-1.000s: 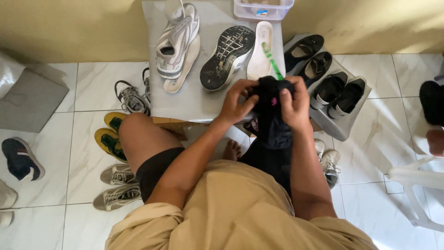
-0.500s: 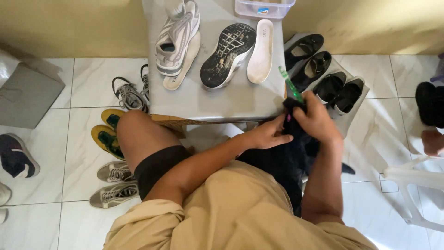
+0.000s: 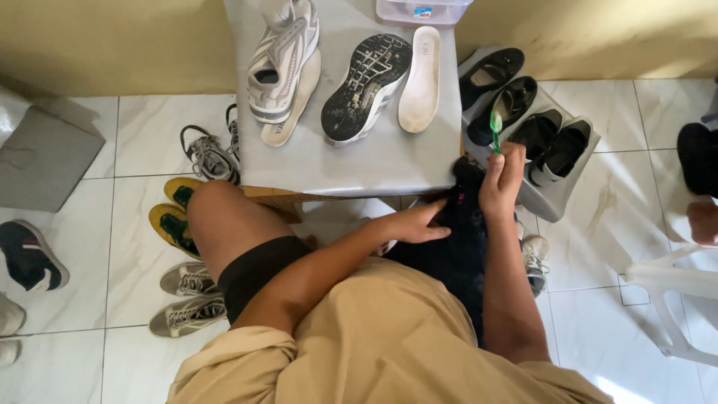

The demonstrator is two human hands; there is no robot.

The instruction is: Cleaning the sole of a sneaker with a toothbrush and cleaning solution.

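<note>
My right hand point(image 3: 502, 179) is closed around a green toothbrush point(image 3: 495, 128), its bristle end pointing up, at the right edge of the grey low table point(image 3: 374, 164). My left hand point(image 3: 413, 223) rests with fingers spread on a black cloth point(image 3: 456, 239) draped over my right thigh. On the table lie a grey-white sneaker point(image 3: 280, 60) on its side, its loose insole point(image 3: 292, 97) under it, a second sneaker point(image 3: 366, 86) turned sole-up, and a white insole point(image 3: 420, 78).
A grey rack point(image 3: 557, 202) right of the table holds several black shoes point(image 3: 523, 120). More sneakers point(image 3: 191, 288) and yellow shoes point(image 3: 173, 217) lie on the tiled floor at left. A clear plastic box point(image 3: 422, 11) stands at the table's back. A white plastic chair point(image 3: 673, 299) is at right.
Both hands came down from the table's front edge with the black item. My left hand now lies flat on the cloth; my right hand has lifted the toothbrush up to the right.
</note>
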